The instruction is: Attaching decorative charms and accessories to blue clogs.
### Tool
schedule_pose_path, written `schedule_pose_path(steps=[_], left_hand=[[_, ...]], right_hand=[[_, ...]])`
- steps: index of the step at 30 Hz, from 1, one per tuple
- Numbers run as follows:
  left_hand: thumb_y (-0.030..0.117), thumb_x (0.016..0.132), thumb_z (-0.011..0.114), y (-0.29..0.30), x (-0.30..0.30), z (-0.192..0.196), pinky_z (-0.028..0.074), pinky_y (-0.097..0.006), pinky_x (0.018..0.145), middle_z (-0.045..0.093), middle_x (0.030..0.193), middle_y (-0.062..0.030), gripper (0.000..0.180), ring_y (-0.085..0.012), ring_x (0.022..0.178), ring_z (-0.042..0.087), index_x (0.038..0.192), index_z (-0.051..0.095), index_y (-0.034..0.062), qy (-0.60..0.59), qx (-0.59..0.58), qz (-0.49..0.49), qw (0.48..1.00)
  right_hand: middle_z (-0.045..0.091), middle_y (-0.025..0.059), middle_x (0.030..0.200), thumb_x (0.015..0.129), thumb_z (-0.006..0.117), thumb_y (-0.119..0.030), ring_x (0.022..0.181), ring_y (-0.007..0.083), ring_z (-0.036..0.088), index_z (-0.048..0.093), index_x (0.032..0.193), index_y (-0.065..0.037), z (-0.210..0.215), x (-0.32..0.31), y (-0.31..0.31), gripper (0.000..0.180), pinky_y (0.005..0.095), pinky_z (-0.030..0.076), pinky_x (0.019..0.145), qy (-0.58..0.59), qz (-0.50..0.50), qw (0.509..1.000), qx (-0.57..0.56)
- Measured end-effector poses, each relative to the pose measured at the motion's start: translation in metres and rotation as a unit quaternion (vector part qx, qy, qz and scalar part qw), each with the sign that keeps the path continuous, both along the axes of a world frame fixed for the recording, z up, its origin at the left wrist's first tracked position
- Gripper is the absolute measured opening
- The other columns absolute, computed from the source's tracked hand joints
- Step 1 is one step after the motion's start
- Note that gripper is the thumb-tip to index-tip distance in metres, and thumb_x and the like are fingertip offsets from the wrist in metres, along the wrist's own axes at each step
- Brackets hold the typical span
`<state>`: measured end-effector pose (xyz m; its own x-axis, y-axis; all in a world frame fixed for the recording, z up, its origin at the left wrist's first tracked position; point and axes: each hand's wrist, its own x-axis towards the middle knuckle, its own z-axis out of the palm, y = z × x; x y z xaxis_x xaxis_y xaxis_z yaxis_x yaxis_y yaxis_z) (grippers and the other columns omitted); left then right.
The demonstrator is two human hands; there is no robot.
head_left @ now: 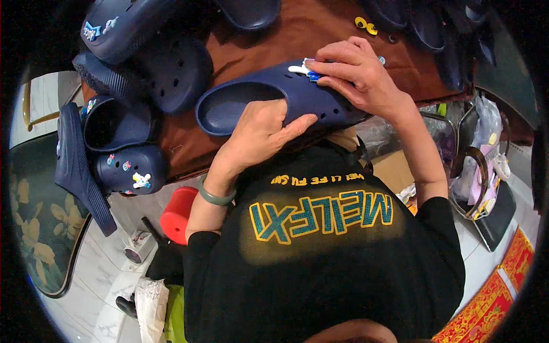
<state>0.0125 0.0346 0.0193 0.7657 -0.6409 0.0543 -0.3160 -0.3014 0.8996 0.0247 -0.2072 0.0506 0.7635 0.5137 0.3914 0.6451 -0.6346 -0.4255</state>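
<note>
My left hand (257, 134) grips the side of a navy foam clog (229, 106) that lies on a brown table (309, 34), thumb over its rim. My right hand (357, 71) rests on the clog's holed toe part, fingertips pinching a small white and blue charm (302, 70) against it. A green bangle (214, 197) circles my left wrist. My black shirt with printed lettering fills the lower middle of the view.
Several more navy clogs (131, 166) with small charms lie piled at the table's left and far side. Two yellow charms (364, 24) sit on the table. A red stool (177, 214) stands below, a patterned chair (40, 217) at left, bags (483, 166) on a chair at right.
</note>
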Motion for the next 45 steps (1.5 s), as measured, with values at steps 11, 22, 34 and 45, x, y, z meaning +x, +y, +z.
schedule_pose_path(steps=[11, 22, 34, 45], left_hand=[[0.029, 0.088, 0.067, 0.001, 0.008, 0.007, 0.043, -0.039, 0.061, 0.058, 0.074, -0.0208, 0.034, -0.0322, 0.066, 0.056, 0.082, 0.055, -0.0024, 0.049, 0.051, -0.061, 0.996], [0.021, 0.088, 0.062, -0.003, 0.029, 0.045, 0.046, -0.022, 0.068, 0.065, 0.080, 0.0003, 0.021, -0.0062, 0.076, 0.058, 0.090, 0.068, 0.0004, 0.497, -0.102, 0.081, 0.858], [0.012, 0.089, 0.056, -0.002, -0.010, 0.039, 0.046, -0.029, 0.090, 0.061, 0.110, -0.0055, 0.038, -0.0119, 0.100, 0.056, 0.123, 0.053, -0.0033, 0.392, -0.172, 0.001, 0.904], [0.010, 0.087, 0.058, -0.006, 0.010, 0.030, 0.048, -0.026, 0.086, 0.063, 0.107, -0.0053, 0.037, -0.0116, 0.094, 0.058, 0.121, 0.054, -0.0033, 0.443, -0.206, 0.000, 0.873]], right_hand=[[0.061, 0.0049, 0.109, 0.083, 0.067, -0.017, 0.111, 0.0218, 0.055, 0.069, 0.112, -0.011, 0.013, 0.011, -0.001, 0.029, 0.0389, 0.036, 0.095, 0.054, 0.079, 0.992, -0.087], [0.057, 0.0049, 0.101, 0.085, 0.069, -0.011, 0.101, 0.0174, 0.054, 0.071, 0.106, -0.007, -0.007, -0.006, 0.005, 0.022, 0.0298, 0.040, 0.094, 0.263, -0.085, 0.942, 0.190], [0.058, 0.0115, 0.119, 0.072, 0.077, -0.019, 0.113, 0.0207, 0.054, 0.051, 0.120, -0.003, 0.032, 0.020, 0.002, 0.057, 0.0329, 0.039, 0.100, 0.570, -0.044, 0.811, 0.125], [0.062, 0.0126, 0.109, 0.072, 0.076, -0.016, 0.107, 0.0216, 0.057, 0.053, 0.113, -0.005, 0.019, 0.033, 0.003, 0.048, 0.0340, 0.043, 0.096, 0.553, -0.049, 0.830, 0.062]])
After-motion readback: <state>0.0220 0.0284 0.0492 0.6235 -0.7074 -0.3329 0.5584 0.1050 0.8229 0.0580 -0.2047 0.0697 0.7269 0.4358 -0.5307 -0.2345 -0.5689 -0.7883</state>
